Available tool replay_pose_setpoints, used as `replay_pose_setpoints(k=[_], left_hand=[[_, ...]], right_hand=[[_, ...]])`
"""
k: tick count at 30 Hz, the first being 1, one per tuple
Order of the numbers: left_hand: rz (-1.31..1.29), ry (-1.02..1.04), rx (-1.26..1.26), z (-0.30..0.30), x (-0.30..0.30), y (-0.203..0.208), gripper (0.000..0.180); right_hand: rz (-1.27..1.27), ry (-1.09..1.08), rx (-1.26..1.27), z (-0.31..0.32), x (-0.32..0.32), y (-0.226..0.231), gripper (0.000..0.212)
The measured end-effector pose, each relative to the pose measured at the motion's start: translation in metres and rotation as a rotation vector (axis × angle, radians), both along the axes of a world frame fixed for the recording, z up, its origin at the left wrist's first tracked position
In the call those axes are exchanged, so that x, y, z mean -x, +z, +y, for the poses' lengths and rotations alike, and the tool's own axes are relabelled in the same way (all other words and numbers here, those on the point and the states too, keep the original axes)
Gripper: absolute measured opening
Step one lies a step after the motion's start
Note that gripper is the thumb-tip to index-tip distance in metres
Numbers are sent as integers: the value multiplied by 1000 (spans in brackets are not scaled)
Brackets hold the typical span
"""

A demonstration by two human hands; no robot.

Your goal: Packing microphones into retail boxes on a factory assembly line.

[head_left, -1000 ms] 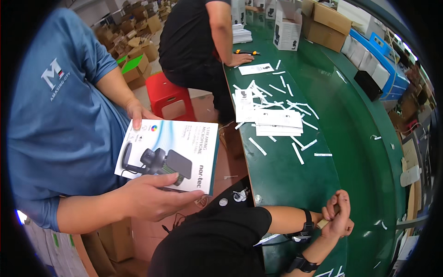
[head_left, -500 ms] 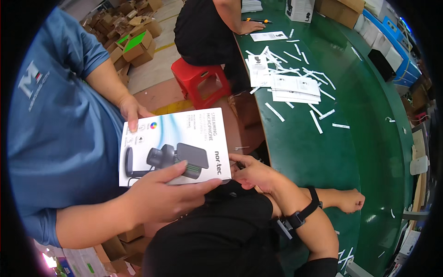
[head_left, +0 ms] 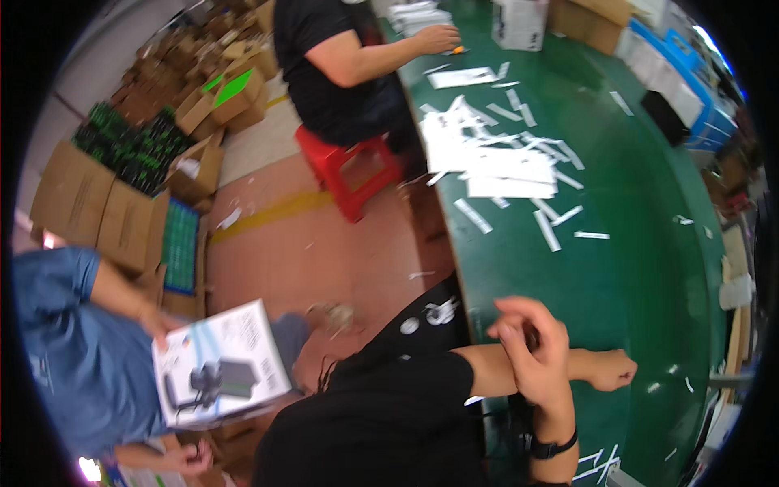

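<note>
My left arm lies across the green table (head_left: 641,268), and my left hand (head_left: 614,370) rests there closed in a fist, with nothing showing in it. My right hand (head_left: 533,347) is raised over my left forearm, fingers loosely curled and apart, holding nothing; a black band (head_left: 555,447) circles that wrist. On my left, a person in a blue shirt holds a white box (head_left: 223,369) printed with a picture of a black microphone. The box is apart from both my hands. White paper strips (head_left: 548,230) and a stack of white printed sheets (head_left: 511,174) lie farther up the table.
Another person in black sits by a red stool (head_left: 349,166), a hand near an orange-tipped tool (head_left: 458,50). A white carton (head_left: 518,24) and a cardboard box (head_left: 588,23) stand at the table's far end. Opened cartons (head_left: 101,203) fill the left side.
The white box has moved left and down with the person in blue, away from my right hand. My right hand has lifted rightward from the box's edge to above my left forearm.
</note>
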State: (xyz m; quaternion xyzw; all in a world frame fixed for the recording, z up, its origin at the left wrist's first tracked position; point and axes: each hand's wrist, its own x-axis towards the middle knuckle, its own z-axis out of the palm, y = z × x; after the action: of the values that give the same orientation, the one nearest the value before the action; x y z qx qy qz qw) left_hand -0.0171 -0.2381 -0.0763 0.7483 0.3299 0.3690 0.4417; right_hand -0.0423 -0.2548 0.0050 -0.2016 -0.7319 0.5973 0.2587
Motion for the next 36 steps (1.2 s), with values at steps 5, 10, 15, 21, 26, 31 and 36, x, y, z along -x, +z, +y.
replay_pose_setpoints(k=[5,10,15,21,26,31,36], left_hand=[[-323,92,-222,75,-79,-36,8],[-167,3,58,91,-83,-60,4],[-172,-27,258,97,-73,-61,8],[-250,-120,294,96,-71,-64,11],[-280,-65,366,89,-75,-54,13],[-274,-4,296,75,-61,-53,14],[-353,10,275,88,-77,-64,12]], right_hand=[[168,-577,348,24,-137,-23,28],[1048,-491,810,20,-243,-92,24],[1267,-508,946,20,-258,-121,22],[975,-98,1040,25,-287,-139,36],[1012,-248,1174,3,-259,-101,21],[876,-162,1244,0,-254,-108,24],[582,-880,930,16,-294,-141,31]])
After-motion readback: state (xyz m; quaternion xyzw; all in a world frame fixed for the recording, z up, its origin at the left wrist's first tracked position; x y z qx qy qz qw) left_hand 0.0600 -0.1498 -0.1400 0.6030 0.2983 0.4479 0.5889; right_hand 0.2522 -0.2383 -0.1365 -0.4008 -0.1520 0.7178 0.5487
